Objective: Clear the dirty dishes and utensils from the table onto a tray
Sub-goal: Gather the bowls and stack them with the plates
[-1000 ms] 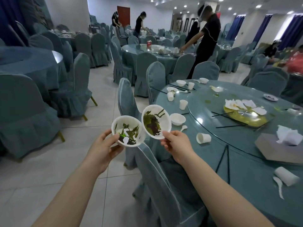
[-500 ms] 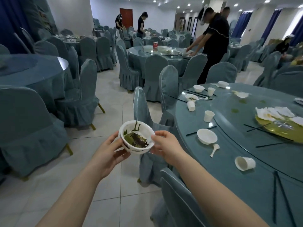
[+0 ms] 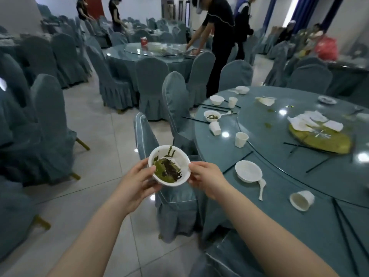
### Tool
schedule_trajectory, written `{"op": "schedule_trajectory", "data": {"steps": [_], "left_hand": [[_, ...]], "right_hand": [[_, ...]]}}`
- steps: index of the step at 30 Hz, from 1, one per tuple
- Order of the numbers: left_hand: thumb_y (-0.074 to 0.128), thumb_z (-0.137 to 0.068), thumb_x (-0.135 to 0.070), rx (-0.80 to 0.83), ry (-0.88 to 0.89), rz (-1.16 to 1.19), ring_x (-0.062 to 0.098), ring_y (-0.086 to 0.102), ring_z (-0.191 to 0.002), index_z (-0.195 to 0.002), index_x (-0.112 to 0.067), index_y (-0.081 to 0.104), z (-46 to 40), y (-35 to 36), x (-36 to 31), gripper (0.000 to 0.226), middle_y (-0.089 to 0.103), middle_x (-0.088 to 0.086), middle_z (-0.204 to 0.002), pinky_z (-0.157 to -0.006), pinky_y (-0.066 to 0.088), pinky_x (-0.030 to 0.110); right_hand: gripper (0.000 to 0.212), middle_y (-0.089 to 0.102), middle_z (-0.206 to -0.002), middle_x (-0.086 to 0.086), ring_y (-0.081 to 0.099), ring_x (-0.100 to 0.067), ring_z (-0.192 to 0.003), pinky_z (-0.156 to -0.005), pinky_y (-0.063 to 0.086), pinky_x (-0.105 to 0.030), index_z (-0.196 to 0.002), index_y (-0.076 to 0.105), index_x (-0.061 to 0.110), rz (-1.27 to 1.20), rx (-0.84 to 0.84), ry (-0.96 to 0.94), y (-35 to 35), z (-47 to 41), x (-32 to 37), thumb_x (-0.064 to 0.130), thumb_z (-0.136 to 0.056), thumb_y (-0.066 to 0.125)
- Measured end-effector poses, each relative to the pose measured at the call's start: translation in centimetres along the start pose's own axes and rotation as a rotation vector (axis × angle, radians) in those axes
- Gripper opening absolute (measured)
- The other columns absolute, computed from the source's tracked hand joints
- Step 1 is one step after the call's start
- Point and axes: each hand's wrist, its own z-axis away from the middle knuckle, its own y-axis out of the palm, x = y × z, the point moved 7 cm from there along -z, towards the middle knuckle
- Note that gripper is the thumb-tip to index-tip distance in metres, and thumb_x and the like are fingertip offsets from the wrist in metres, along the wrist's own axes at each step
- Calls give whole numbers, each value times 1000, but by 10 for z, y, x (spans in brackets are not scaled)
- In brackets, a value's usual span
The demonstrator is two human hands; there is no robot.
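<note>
- Two forearms are seen entering from the near edge, one at near left, one at near right.
- Both forearms are bare up to the frame edge; no sleeve, cuff or glove is seen on either.
- Left hand (image 3: 137, 182): bare, no ring, band or watch made out at the wrist.
- Right hand (image 3: 207, 179): bare, likewise unadorned; wrist uncovered.
- Fingernails are too blurred to be described.
- No marks, plasters or jewellery can be made out on either arm.
- Nothing else of the person's body or clothing is in view.
</note>
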Motion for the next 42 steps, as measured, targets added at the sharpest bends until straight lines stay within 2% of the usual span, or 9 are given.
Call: {"op": "schedule_trajectory", "data": {"steps": [4, 10, 13, 17, 23, 25, 29, 35, 42], "left_hand": [[63, -89, -13, 113, -69, -12, 26, 72, -90, -111, -26, 65, -50, 12, -10, 26, 73, 9, -101, -66, 58, 34], [63, -89, -14, 234, -109, -50, 25, 72, -90, -108, -26, 66, -117, 20, -33, 23, 73, 8, -101, -67, 58, 34], [62, -90, -14, 264, -132, -65, 24, 72, -89, -109, -25, 66, -142, 24, -37, 22, 73, 9, -102, -67, 59, 36], [61, -91, -15, 287, -179, -101, 25, 71, -95, -112, -23, 64, -167, 33, -38, 23, 71, 11, -108, -68, 59, 37], [60, -91, -15, 308, -194, -139, 23, 72, -91, -108, -24, 65, -214, 55, -40, 20, 71, 10, -108, -65, 59, 35], [59, -92, -15, 300, -205, -158, 23, 72, -90, -108, -24, 66, -226, 59, -36, 20, 72, 10, -107, -64, 59, 34], [57, -93, -15, 289, -213, -182, 24, 69, -98, -116, -24, 64, -248, 62, -34, 25, 70, 9, -112, -66, 59, 34], [57, -92, -15, 264, -229, -189, 22, 70, -96, -110, -26, 66, -277, 60, -42, 23, 72, 7, -108, -66, 59, 34], [57, -93, -13, 267, -200, -100, 25, 72, -91, -114, -22, 63, -319, 40, -81, 24, 73, 11, -102, -63, 59, 33]], "right_hand": [[23, 63, -82, -17, 58, -19, -64, -60, 53, -25, -104, 64, -7, -95, -171, 29, -24, -24, 3, 11, -90, 62], [9, 64, -70, -9, 60, -18, -58, -51, 53, -22, -90, 63, 3, -194, -396, 20, -53, -51, -3, 11, -91, 61], [8, 66, -71, -9, 60, -18, -58, -53, 52, -23, -94, 62, 3, -239, -495, 41, -71, -57, -23, 11, -92, 61], [3, 66, -74, -10, 59, -16, -56, -49, 49, -22, -92, 59, 8, -325, -662, 162, -109, -62, -61, 10, -93, 58], [20, 61, -76, -11, 48, -16, -56, -47, 48, -22, -87, 57, 6, -511, -840, 318, -173, -87, -102, 25, -95, 57], [24, 55, -71, -12, 41, -17, -54, -42, 42, -18, -84, 52, 7, -584, -870, 341, -186, -97, -108, 27, -96, 55], [30, 62, -76, -12, 51, -18, -58, -54, 44, -22, -87, 54, 5, -583, -911, 402, -208, -119, -115, 33, -97, 52], [25, 60, -43, -4, 51, -13, -35, -33, 37, -13, -77, 57, 3, -471, -971, 426, -215, -141, -116, 18, -97, 53], [24, 56, -53, -4, 45, -14, -45, -40, 35, -18, -74, 54, 9, -320, -831, 277, -146, -195, -47, 18, -96, 51]]}}
